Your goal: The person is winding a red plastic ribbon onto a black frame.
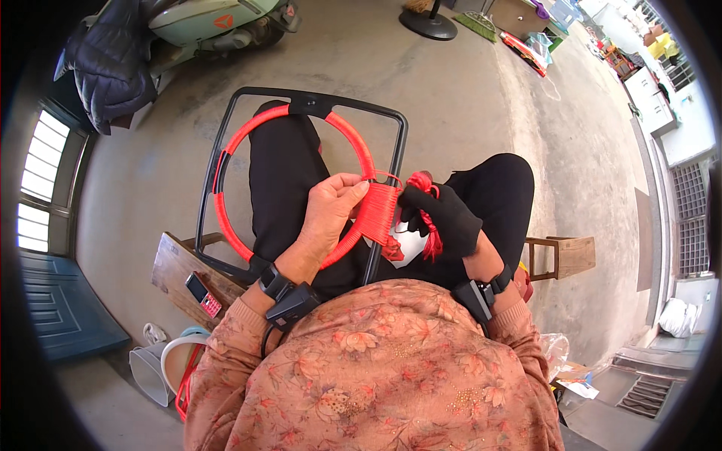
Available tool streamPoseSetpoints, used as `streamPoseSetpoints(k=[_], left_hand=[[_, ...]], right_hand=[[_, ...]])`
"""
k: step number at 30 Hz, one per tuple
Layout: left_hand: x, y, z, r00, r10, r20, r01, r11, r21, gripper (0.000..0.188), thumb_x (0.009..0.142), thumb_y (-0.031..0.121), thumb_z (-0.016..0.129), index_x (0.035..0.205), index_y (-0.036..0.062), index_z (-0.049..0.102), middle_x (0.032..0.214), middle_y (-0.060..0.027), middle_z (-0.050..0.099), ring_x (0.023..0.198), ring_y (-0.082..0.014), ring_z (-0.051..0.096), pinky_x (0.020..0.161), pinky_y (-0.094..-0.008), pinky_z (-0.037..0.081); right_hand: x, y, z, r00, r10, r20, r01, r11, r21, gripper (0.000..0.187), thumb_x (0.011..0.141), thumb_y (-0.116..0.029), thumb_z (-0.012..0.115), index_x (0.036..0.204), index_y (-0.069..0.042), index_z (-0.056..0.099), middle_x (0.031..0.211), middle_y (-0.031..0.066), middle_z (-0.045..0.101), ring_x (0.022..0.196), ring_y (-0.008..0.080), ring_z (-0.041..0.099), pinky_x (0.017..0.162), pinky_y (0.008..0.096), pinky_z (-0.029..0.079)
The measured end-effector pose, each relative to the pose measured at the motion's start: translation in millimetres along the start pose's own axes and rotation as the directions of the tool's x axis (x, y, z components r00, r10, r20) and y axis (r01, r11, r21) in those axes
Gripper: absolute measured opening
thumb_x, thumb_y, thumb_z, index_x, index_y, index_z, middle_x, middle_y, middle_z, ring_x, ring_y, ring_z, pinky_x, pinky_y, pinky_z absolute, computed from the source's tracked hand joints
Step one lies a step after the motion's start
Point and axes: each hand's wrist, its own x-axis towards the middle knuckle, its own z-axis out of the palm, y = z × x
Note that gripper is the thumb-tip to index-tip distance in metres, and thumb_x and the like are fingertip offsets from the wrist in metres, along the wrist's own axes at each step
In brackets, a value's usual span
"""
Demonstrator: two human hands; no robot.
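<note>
Item, left to right: blue door panel (60, 316) at the left rim; wooden bench (177, 270) under the person, bearing a small phone (203, 295) near its edge; white buckets (162, 364) on the floor below it. Black rounded-square frame (301, 101) lies across the lap, a red cord-wrapped ring (248, 128) inside it. Left hand (327, 218), bare, fingers closed on the ring's right arc beside a band of red cord wrapping (378, 214). Right hand (444, 218), black-gloved, fingers pinched on a red cord bundle (425, 188). Open concrete floor (466, 98) ahead and rightward.
</note>
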Motion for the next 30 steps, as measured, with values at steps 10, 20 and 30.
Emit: streamPoseSetpoints(k=[10,20,30], left_hand=[[-1.4,2.8,-1.5,0.998,-0.024,0.064,0.020,0.997,0.070,0.013,0.092,0.016,0.063,0.094,0.0035,0.061,0.080,-0.0002,0.066,0.067,-0.0056,0.062,0.059,-0.0174,0.048],[5.1,0.2,-3.8,0.991,-0.129,0.036,0.128,0.992,0.008,0.014,0.095,0.011,0.056,0.103,-0.0005,0.060,0.092,-0.0046,0.066,0.075,-0.0100,0.065,0.071,-0.0252,0.055],[4.7,-7.9,-4.9,0.969,-0.228,0.098,0.212,0.966,0.148,0.017,0.093,0.007,0.057,0.106,-0.0038,0.059,0.091,-0.0068,0.067,0.076,-0.0103,0.064,0.071,-0.0231,0.053]], right_hand=[[-14.4,-13.0,24.2,0.988,-0.109,-0.105,0.109,0.994,-0.013,0.018,0.090,-0.022,0.062,0.083,-0.006,0.061,0.063,-0.0022,0.054,0.055,0.0061,0.051,0.050,0.0223,0.040],[-47.2,15.7,-32.1,0.981,-0.116,-0.157,0.130,0.988,0.081,0.034,0.090,-0.024,0.064,0.114,-0.003,0.057,0.087,0.0045,0.062,0.077,0.0102,0.060,0.070,0.0245,0.048],[53.2,57.0,3.3,0.957,0.041,0.287,0.054,0.948,-0.314,0.048,0.085,-0.015,0.067,0.127,-0.003,0.046,0.106,0.0109,0.064,0.091,0.0146,0.063,0.074,0.0270,0.050]])
